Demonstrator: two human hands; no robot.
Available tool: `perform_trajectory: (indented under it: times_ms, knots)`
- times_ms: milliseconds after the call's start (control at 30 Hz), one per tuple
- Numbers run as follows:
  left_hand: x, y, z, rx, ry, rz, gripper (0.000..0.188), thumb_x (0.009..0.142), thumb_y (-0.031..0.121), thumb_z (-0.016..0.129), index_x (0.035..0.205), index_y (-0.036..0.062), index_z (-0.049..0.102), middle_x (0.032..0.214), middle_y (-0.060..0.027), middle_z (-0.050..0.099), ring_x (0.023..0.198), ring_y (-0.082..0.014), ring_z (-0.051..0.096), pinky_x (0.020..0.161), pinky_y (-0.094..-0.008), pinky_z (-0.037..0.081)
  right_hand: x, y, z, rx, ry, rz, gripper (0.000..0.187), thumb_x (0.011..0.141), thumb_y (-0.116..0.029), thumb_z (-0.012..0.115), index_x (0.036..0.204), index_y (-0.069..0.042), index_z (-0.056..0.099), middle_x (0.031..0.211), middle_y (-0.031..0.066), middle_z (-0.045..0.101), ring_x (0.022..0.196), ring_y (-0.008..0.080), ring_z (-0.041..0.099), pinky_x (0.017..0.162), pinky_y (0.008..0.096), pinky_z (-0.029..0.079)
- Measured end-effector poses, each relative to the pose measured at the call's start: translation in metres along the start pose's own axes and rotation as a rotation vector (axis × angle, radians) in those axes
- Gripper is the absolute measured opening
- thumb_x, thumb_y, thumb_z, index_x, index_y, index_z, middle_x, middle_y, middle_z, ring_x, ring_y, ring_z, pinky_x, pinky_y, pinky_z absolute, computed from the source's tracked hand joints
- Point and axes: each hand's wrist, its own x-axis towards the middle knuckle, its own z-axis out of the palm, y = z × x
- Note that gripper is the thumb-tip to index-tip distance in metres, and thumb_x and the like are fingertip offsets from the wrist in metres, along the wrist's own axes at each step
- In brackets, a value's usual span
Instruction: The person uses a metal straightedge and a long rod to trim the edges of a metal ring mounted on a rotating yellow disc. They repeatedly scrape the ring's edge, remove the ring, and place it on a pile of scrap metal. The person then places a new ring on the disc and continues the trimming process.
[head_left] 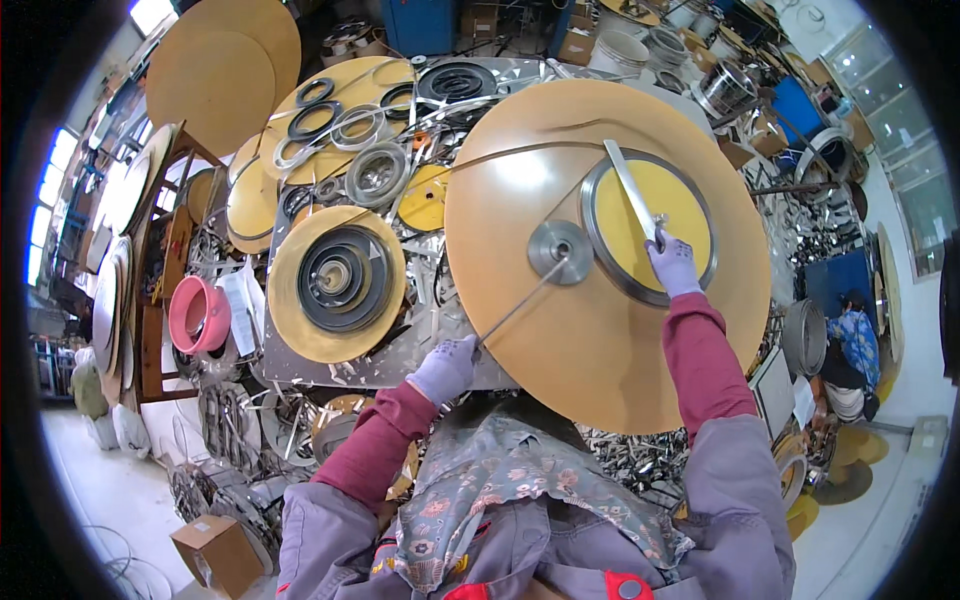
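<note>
With the left hand (443,371), gripped the thin strip (519,304), straight to the grey hub (560,252) left of the yellow disc (692,222); with the right hand (673,263), gripped the pale bar's (629,187) near end. Probably risked slippage or snagging through uneven left-hand tension.

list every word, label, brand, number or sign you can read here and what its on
Nothing reads clearly.
Grey work jacket: yellow marks, partly covered, unreadable.
Brown cardboard box, lower left: any print too small.
White paper sheet beside the pink round tub: any print too blurred.
Pale lilac right-hand glove: dark marks, too small.
</note>
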Motion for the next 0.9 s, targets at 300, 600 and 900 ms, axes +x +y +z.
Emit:
perform_trajectory:
  times_ms: [300, 600, 900]
  knots:
    - [-0.005, 0.015, -0.013, 0.05, -0.067, 0.005, 0.016, 0.087, 0.015, 0.048, 0.092, 0.0005, 0.051, 0.083, -0.0252, 0.061, 0.082, -0.0418, 0.059, 0.072, -0.0487, 0.045, -0.006, 0.008, -0.009, 0.037, -0.033, -0.047, 0.038, 0.085, -0.033, 0.053, 0.109, -0.003, 0.057, 0.096, 0.022, 0.064, 0.093, 0.0361, 0.06, 0.084, 0.0445, 0.046]
    - [0.0, 0.019, -0.007, 0.036, -0.033, -0.048, 0.018, 0.085, 0.013, 0.051, 0.097, 0.0, 0.053, 0.085, -0.0262, 0.061, 0.084, -0.0424, 0.059, 0.073, -0.0481, 0.046, -0.018, 0.016, -0.004, 0.041, -0.013, -0.124, 0.042, 0.086, -0.033, 0.055, 0.116, -0.003, 0.054, 0.096, 0.0211, 0.064, 0.091, 0.0356, 0.06, 0.084, 0.0433, 0.046]
    - [0.0, 0.038, -0.005, -0.031, 0.003, -0.095, 0.02, 0.086, 0.014, 0.05, 0.099, -0.0009, 0.056, 0.088, -0.0273, 0.061, 0.087, -0.0425, 0.059, 0.074, -0.047, 0.046, -0.035, 0.018, -0.011, 0.074, -0.05, -0.106, 0.047, 0.087, -0.034, 0.055, 0.124, -0.005, 0.05, 0.099, 0.0194, 0.063, 0.095, 0.0335, 0.059, 0.085, 0.042, 0.046]
